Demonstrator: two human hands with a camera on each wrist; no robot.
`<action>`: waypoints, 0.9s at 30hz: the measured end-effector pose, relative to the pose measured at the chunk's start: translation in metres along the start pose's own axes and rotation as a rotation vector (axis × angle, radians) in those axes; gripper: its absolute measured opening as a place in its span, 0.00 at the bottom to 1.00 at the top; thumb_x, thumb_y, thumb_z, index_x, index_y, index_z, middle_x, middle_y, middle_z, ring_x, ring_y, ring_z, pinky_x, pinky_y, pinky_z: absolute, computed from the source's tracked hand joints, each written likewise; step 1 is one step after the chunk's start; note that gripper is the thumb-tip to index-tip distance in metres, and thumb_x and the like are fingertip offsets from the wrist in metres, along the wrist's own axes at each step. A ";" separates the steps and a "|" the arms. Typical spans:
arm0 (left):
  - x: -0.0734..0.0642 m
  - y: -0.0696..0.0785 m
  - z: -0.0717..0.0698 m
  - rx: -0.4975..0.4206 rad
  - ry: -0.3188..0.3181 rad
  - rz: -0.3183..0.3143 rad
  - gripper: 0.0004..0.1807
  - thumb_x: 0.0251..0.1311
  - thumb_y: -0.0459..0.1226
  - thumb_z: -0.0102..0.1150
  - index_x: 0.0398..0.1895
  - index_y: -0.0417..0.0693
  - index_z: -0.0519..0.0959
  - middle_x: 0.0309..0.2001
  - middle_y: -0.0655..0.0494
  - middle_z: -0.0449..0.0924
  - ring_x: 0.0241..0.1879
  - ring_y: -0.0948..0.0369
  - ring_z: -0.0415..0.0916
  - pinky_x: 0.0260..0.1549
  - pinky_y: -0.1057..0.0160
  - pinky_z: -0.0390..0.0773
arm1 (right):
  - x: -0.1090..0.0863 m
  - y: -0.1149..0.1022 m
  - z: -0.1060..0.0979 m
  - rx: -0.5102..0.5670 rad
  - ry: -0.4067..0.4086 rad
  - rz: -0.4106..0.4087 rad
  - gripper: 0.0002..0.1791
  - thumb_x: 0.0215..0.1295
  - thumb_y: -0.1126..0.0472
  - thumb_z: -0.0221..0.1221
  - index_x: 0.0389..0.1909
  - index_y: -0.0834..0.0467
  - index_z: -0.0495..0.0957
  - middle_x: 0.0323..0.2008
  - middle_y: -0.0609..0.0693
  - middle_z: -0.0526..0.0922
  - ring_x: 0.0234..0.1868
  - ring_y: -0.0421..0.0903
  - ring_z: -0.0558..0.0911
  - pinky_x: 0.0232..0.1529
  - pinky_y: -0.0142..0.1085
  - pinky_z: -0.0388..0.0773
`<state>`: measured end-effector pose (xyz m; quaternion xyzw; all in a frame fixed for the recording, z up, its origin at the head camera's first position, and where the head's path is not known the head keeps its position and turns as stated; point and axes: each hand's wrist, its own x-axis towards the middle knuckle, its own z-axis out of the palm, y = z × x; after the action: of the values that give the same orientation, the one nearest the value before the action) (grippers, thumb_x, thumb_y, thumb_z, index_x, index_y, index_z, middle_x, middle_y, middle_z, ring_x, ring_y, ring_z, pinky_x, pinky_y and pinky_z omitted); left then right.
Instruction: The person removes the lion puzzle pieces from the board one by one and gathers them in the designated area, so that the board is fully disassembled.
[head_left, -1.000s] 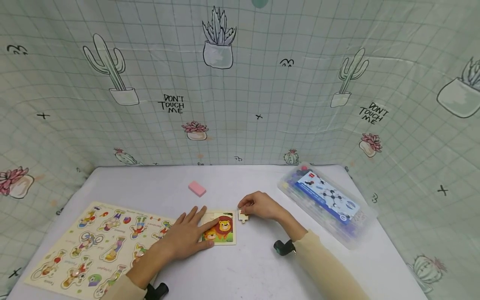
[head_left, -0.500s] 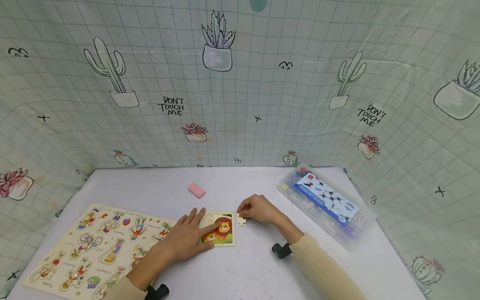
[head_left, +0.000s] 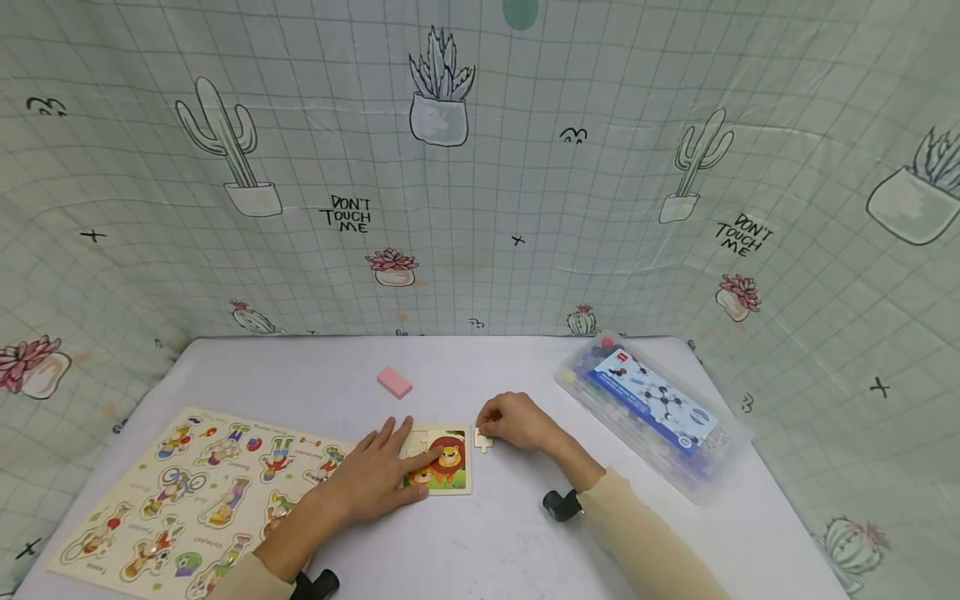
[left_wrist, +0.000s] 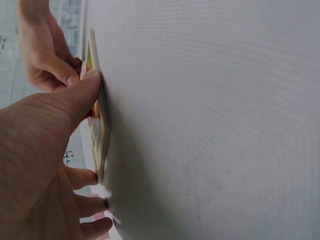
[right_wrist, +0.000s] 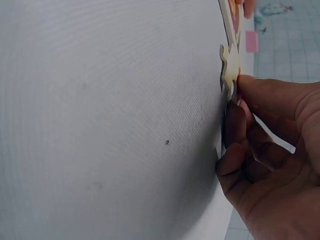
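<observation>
The right hand point(head_left: 517, 419) pinches a loose puzzle piece point(head_left: 482, 440) between thumb and forefinger; its other fingers are curled in beneath the palm. The piece lies just right of the lion puzzle board point(head_left: 468, 477), a narrow gap showing between them in the head view. The fingers grip it at its far right portion; a tab projects toward the near side. Contact between the piece and the tabletop point(head_left: 487, 542) cannot be confirmed.

The left hand point(head_left: 367, 482) is spread, its fingers extended and clasping nothing. The forefinger lies across the lion picture, and the thumb bears on the board's near edge.

Also noted: a larger puzzle board point(head_left: 187, 454), partly beneath the left forearm; a pink block point(head_left: 394, 382); a clear plastic case point(head_left: 656, 412) at far right.
</observation>
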<state>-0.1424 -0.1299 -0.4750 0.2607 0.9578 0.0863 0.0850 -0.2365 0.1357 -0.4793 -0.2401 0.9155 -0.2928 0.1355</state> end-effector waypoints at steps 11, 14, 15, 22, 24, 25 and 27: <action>-0.001 0.000 -0.001 -0.048 0.019 0.057 0.33 0.68 0.56 0.57 0.75 0.64 0.67 0.78 0.37 0.50 0.78 0.43 0.46 0.71 0.37 0.55 | 0.001 -0.002 0.000 -0.014 -0.003 0.008 0.04 0.64 0.62 0.65 0.30 0.52 0.85 0.27 0.40 0.82 0.31 0.39 0.75 0.35 0.33 0.72; -0.001 0.000 -0.001 -0.067 0.016 0.071 0.34 0.68 0.55 0.57 0.76 0.61 0.66 0.79 0.39 0.50 0.78 0.45 0.47 0.71 0.38 0.55 | 0.001 -0.003 0.000 -0.020 0.004 0.002 0.04 0.64 0.62 0.65 0.30 0.52 0.85 0.27 0.40 0.82 0.31 0.39 0.75 0.34 0.33 0.72; -0.001 0.000 -0.001 -0.074 0.012 0.072 0.34 0.68 0.55 0.57 0.76 0.61 0.65 0.79 0.40 0.51 0.78 0.45 0.48 0.71 0.38 0.55 | 0.001 -0.002 0.001 -0.025 0.007 -0.001 0.03 0.64 0.61 0.66 0.30 0.52 0.85 0.27 0.40 0.82 0.31 0.38 0.75 0.34 0.32 0.72; -0.001 -0.001 -0.001 -0.074 0.005 0.090 0.34 0.69 0.54 0.56 0.77 0.61 0.64 0.78 0.40 0.52 0.78 0.46 0.50 0.70 0.39 0.57 | 0.001 -0.002 0.001 -0.025 0.013 -0.004 0.03 0.64 0.61 0.66 0.30 0.52 0.85 0.27 0.40 0.81 0.31 0.39 0.75 0.35 0.33 0.73; -0.001 -0.001 -0.001 -0.067 0.008 0.096 0.34 0.69 0.54 0.56 0.77 0.62 0.64 0.78 0.40 0.52 0.77 0.45 0.50 0.70 0.39 0.58 | 0.001 -0.002 0.001 -0.022 0.011 0.003 0.04 0.64 0.61 0.66 0.30 0.51 0.85 0.27 0.40 0.81 0.31 0.39 0.75 0.35 0.33 0.73; -0.001 -0.001 -0.001 -0.063 0.012 0.103 0.34 0.69 0.54 0.56 0.76 0.61 0.65 0.78 0.39 0.53 0.77 0.45 0.51 0.69 0.38 0.58 | 0.002 -0.002 0.001 -0.021 0.011 0.004 0.04 0.64 0.61 0.66 0.30 0.51 0.85 0.27 0.39 0.81 0.31 0.38 0.75 0.35 0.33 0.73; -0.001 -0.001 0.000 -0.060 0.012 0.108 0.33 0.70 0.54 0.56 0.76 0.62 0.66 0.78 0.39 0.52 0.77 0.44 0.50 0.69 0.38 0.58 | 0.002 -0.002 0.001 -0.019 0.010 0.005 0.04 0.64 0.61 0.66 0.30 0.51 0.84 0.26 0.39 0.81 0.30 0.38 0.75 0.35 0.33 0.73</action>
<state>-0.1418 -0.1310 -0.4749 0.3089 0.9398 0.1208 0.0824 -0.2365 0.1329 -0.4795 -0.2374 0.9196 -0.2849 0.1294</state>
